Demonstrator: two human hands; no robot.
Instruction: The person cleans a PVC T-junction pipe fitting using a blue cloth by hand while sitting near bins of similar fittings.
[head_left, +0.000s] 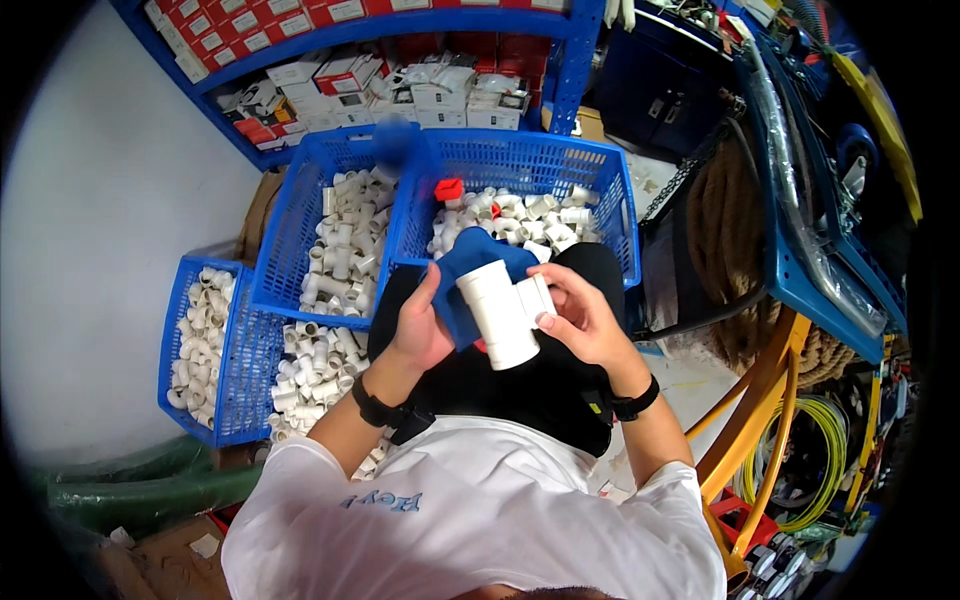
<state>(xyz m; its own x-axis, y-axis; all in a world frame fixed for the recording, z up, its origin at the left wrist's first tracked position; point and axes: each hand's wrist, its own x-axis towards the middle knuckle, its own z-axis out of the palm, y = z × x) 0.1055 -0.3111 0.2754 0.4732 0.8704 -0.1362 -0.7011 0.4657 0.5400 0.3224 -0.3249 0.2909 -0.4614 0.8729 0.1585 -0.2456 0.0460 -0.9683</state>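
Note:
A white plastic pipe tee (495, 315) is in front of me, above my lap, its main tube slanted and its branch pointing right. My right hand (581, 311) grips it by the branch, thumb on the near side and fingers around the far rim. A blue cloth (461, 289) lies bunched behind and left of the tee. My left hand (424, 322) holds this cloth, thumb raised and its other fingers hidden by the fabric. Whether the cloth touches the tee cannot be seen clearly.
Blue plastic crates (330, 311) of white pipe fittings (341, 247) stand ahead and left. Red pieces (448, 190) lie in the far crate. Boxes fill a blue shelf (390, 26) beyond. At right are coiled rope (724, 217), a yellow metal frame (757, 405) and coiled yellow hose (821, 465).

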